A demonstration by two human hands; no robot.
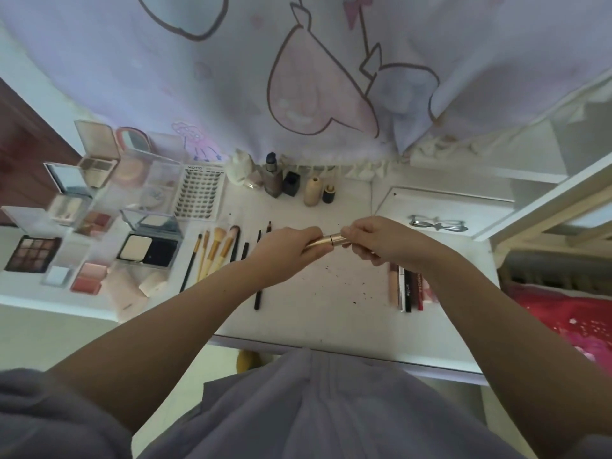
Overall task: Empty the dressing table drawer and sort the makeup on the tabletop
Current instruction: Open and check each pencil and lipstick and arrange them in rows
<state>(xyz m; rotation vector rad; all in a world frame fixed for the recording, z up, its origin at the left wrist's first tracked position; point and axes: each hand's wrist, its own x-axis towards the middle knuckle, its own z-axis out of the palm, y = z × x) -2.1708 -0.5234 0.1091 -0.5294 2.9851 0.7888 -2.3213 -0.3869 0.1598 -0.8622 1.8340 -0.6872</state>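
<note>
We hold the slim gold metallic tube with a dark seam band at the centre of the frame, above the white dressing tabletop. Its long axis runs nearly level, left to right, tilting slightly up towards the right. Our left hand has its fingers curled round the left end, and our right hand pinches the right end, so the tube bridges the two hands with only a short middle stretch showing. Neither hand is nearer; each has its own end.

The seam sits just left of the right hand's fingers, which suggests a cap meeting a body there; whether it is a lipstick or a mascara we cannot say, since the picture is soft here.

To the lower right of the hands lies the row of slender tubes and pencils, lengthwise up the frame; the gold-handled brushes lie to the left. We judge the tube belongs with the right-hand row, which would mean turning its axis to match.
</note>
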